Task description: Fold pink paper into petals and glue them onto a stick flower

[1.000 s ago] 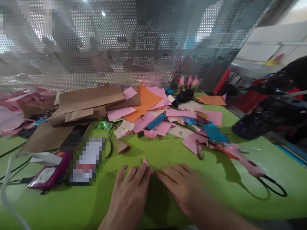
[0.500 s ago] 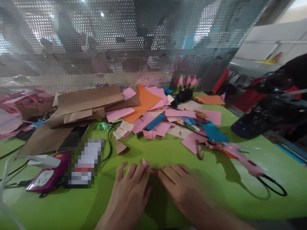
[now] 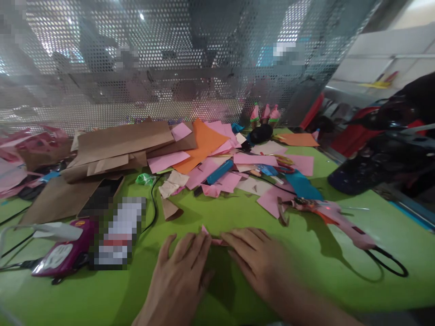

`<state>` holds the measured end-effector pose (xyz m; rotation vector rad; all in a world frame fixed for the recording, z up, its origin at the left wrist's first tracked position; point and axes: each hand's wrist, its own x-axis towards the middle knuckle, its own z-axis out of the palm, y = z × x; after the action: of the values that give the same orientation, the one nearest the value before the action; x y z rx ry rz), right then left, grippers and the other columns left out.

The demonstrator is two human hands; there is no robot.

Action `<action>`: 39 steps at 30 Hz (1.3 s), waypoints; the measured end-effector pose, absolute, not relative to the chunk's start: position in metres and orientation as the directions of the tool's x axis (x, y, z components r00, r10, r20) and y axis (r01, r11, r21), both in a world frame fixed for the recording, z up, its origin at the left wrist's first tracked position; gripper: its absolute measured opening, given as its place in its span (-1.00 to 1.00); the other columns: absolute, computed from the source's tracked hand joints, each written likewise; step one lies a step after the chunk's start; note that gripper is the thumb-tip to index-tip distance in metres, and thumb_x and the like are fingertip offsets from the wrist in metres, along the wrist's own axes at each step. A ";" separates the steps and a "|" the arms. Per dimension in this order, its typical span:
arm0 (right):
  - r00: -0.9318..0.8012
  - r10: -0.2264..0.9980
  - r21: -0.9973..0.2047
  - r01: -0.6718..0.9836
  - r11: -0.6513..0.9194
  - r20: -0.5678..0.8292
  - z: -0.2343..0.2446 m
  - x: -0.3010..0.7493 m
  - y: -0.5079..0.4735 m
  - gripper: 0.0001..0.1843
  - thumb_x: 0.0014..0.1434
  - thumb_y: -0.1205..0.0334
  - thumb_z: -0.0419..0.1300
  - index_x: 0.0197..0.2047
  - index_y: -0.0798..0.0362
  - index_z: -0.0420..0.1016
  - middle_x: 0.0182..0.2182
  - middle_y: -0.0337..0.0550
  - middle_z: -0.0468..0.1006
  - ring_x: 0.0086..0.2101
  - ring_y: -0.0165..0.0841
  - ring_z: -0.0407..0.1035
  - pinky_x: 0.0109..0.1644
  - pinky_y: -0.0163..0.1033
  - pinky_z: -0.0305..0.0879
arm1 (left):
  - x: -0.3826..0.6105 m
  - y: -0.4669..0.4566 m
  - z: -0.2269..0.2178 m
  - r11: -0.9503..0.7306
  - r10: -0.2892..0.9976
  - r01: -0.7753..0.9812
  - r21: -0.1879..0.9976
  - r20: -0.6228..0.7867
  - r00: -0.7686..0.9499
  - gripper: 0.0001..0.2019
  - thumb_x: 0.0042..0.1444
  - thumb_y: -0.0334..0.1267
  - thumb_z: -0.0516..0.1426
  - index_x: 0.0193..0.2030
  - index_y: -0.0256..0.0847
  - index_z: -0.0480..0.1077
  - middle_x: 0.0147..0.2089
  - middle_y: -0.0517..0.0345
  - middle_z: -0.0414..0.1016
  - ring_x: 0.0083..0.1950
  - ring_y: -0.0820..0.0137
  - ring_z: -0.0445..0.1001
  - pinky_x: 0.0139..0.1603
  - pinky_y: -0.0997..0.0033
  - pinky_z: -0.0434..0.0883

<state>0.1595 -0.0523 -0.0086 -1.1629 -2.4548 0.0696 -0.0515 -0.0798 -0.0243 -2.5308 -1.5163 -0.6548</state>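
Observation:
On the green table, in front of me, a small folded piece of pink paper (image 3: 217,242) lies between my hands, with a pointed tip showing by the left fingers. My left hand (image 3: 183,262) presses its fingertips onto the paper's left end, its little finger set a bit apart. From the other side, my right hand (image 3: 256,260) has its fingers together over the right end. Most of the paper is hidden beneath the fingers. A curled brown paper scrap (image 3: 171,208) lies just beyond the left hand.
A pink glue gun (image 3: 340,222) rests at right. Brown sheets (image 3: 125,140), an orange sheet (image 3: 200,145), a blue cutter (image 3: 220,172) and scissors (image 3: 284,164) form a pile at the back. At left are a phone (image 3: 118,233) and a purple power strip (image 3: 64,249). Perforated metal (image 3: 170,86) stands behind.
My right hand has slid slightly outward and up, uncovering more of the pink paper between the hands. The left hand stays nearly in place.

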 end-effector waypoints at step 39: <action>-0.551 0.721 -0.053 0.778 0.626 0.420 -0.018 0.150 -0.046 -0.74 0.33 0.36 0.04 0.03 0.09 0.44 -0.28 -0.11 0.53 -0.30 -0.25 0.36 -0.24 -0.14 0.22 | -0.060 -0.058 -0.026 -0.543 0.758 0.835 0.091 0.482 0.440 -0.70 0.23 -0.28 0.17 0.10 0.01 0.45 0.03 0.30 0.60 0.02 0.37 0.48 0.14 0.22 0.21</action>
<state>0.1497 -0.0462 -0.0183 -1.1901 -2.4466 -0.1943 -0.0603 -0.0582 -0.0264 -2.5258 -1.4097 -0.7193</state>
